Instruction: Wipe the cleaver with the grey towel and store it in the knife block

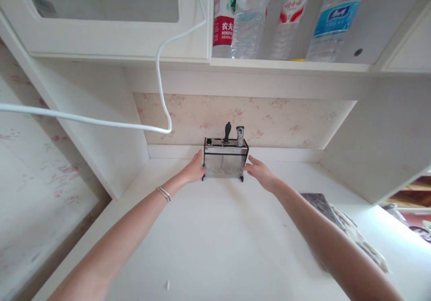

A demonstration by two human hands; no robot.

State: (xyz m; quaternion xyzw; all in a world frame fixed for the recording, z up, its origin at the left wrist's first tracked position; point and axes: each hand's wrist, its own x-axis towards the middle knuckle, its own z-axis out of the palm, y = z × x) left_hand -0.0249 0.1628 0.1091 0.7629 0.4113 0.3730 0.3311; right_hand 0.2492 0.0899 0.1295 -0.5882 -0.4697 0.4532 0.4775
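A metal knife holder [225,162] with a clear front stands on the white counter [215,238] against the floral back wall. A black handle [227,132] and a silver handle [239,135] stick up from its top. My left hand [194,170] grips the holder's left side, and my right hand [258,171] grips its right side. Both arms reach far forward. A thin bracelet [163,193] sits on my left wrist.
A white cable [160,81] hangs from the upper cabinet and loops leftward. Several plastic water bottles [251,18] stand on the shelf above. A grey patterned cloth [340,222] lies on the counter at the right. A cabinet side wall [101,126] closes the left.
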